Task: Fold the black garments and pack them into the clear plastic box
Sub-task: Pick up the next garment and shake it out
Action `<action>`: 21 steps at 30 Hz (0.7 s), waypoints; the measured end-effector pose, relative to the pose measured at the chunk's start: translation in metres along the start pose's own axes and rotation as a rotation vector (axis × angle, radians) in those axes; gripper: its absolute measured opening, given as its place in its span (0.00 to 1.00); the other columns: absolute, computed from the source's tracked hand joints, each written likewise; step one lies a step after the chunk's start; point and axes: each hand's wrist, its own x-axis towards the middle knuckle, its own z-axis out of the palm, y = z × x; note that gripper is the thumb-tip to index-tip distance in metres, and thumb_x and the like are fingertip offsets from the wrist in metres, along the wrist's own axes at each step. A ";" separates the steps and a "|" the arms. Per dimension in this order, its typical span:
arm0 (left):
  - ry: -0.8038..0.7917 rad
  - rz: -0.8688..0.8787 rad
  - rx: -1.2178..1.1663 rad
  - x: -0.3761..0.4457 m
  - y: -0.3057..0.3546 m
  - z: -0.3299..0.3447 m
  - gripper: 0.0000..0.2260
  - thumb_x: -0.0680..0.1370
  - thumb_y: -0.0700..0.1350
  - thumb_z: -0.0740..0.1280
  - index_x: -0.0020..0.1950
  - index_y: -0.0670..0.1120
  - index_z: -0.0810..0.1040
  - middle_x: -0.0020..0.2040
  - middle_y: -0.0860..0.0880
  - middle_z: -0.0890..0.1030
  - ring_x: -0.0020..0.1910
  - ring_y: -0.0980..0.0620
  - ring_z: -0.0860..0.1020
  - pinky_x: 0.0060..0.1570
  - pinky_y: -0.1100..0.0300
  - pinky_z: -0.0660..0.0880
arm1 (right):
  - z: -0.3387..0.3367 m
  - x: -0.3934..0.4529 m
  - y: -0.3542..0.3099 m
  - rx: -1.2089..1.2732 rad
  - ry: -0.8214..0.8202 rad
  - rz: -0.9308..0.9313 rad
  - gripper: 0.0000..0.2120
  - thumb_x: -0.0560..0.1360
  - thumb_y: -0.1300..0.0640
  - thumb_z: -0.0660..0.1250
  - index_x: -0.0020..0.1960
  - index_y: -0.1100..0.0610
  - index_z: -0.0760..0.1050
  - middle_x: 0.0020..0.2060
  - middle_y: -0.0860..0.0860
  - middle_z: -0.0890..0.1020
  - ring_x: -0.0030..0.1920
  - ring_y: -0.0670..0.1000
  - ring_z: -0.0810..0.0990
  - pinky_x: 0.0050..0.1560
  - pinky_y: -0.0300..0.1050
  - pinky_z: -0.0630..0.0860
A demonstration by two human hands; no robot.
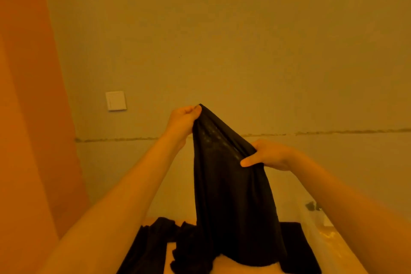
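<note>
A black garment (231, 196) hangs in the air in front of me, its lower end draping onto the table. My left hand (182, 121) pinches its top corner, raised high. My right hand (269, 154) grips the fabric's right edge lower down, thumb across the front. More black garments (153, 242) lie crumpled on the table below, left of the hanging one. The clear plastic box (320, 227) shows faintly at the lower right, partly hidden by my right forearm.
A plain wall fills the background, with a white wall switch (116, 100) at the left. An orange curtain or panel (29, 118) runs down the left side. The table surface (224, 262) shows beneath the garments.
</note>
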 end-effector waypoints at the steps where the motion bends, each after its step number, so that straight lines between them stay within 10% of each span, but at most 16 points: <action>1: 0.028 0.016 0.047 0.001 0.005 -0.008 0.09 0.80 0.44 0.62 0.41 0.47 0.77 0.41 0.49 0.77 0.42 0.52 0.76 0.47 0.57 0.74 | -0.001 -0.002 0.004 0.024 -0.004 0.006 0.28 0.57 0.46 0.79 0.54 0.53 0.77 0.52 0.50 0.82 0.53 0.49 0.81 0.56 0.43 0.76; 4: 0.088 0.029 0.107 0.009 0.018 -0.030 0.11 0.81 0.43 0.59 0.41 0.44 0.76 0.39 0.49 0.76 0.41 0.53 0.74 0.42 0.60 0.72 | -0.009 -0.005 0.009 0.114 -0.003 -0.017 0.40 0.47 0.40 0.81 0.56 0.52 0.78 0.54 0.49 0.82 0.56 0.48 0.80 0.52 0.40 0.76; 8: 0.105 0.010 0.084 0.014 0.027 -0.056 0.09 0.82 0.42 0.56 0.55 0.43 0.75 0.42 0.49 0.77 0.41 0.54 0.76 0.38 0.62 0.73 | -0.026 -0.010 0.005 0.196 0.059 -0.052 0.32 0.47 0.43 0.82 0.46 0.54 0.79 0.44 0.49 0.84 0.46 0.46 0.83 0.43 0.37 0.76; 12: 0.007 0.022 0.091 0.015 0.033 -0.073 0.08 0.80 0.45 0.61 0.46 0.44 0.76 0.43 0.48 0.77 0.42 0.53 0.76 0.42 0.60 0.73 | -0.036 -0.012 -0.010 0.250 0.257 -0.084 0.07 0.71 0.56 0.69 0.39 0.59 0.76 0.37 0.54 0.79 0.35 0.46 0.80 0.38 0.38 0.75; 21: 0.188 0.230 0.192 0.061 0.077 -0.085 0.07 0.79 0.41 0.63 0.42 0.43 0.77 0.40 0.48 0.76 0.42 0.52 0.75 0.47 0.56 0.74 | -0.082 -0.022 -0.081 -0.244 0.718 -0.210 0.08 0.75 0.55 0.67 0.39 0.54 0.81 0.36 0.50 0.82 0.38 0.47 0.79 0.38 0.39 0.74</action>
